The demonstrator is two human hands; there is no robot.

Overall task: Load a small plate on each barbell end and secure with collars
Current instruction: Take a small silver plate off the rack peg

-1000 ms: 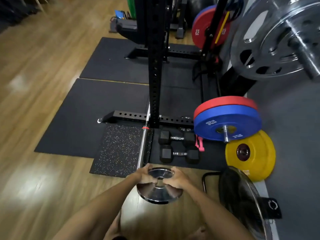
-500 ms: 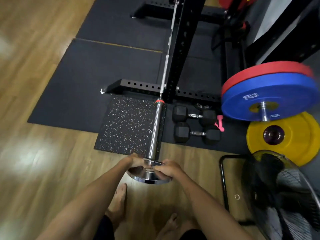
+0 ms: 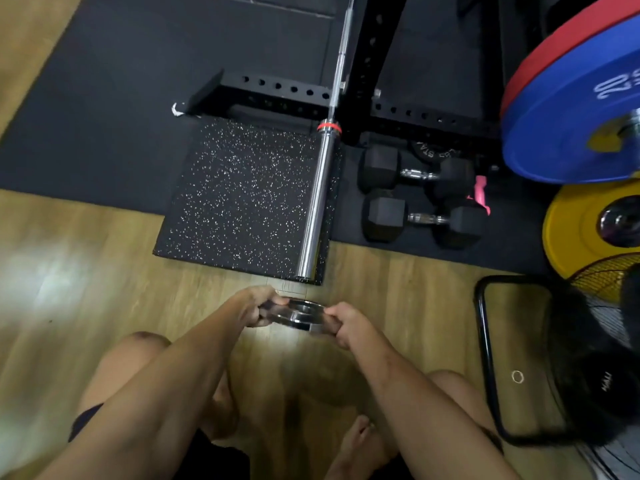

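**Small chrome plate lined up at the end of the bar**

Far left is just wood floor (image 3: 86, 271) and the big black rubber mat (image 3: 114, 109). Sitting on the near edge of that is a speckled mat (image 3: 239, 199), and the barbell (image 3: 317, 209) runs along its right side, chrome sleeve pointing straight at me with the open end right at the mat's near edge. There's a red ring on the bar where the sleeve meets the shaft, up by the black rack base (image 3: 277, 91).

I'm crouched down with both knees in view. My left hand (image 3: 254, 306) has its fingers curled around the left rim of the small plate (image 3: 299, 315), and my right hand (image 3: 346, 323) is gripping the right rim the same way. So both hands are clamped on it, one per side. The plate is off the floor, tilted nearly flat, with its centre hole showing between my hands. It's just short of the sleeve end, not on it, with a strip of floor between the two.

Right of the bar, two black hex dumbbells (image 3: 420, 199) lie side by side on the mat, with something pink (image 3: 479, 192) beside them. Further right there's a blue plate (image 3: 571, 109) marked 20 with a red plate (image 3: 554, 46) behind it, both on a peg, and a yellow plate (image 3: 575, 233) below them. Bottom right corner is a black floor fan (image 3: 595, 358) on its tube stand.
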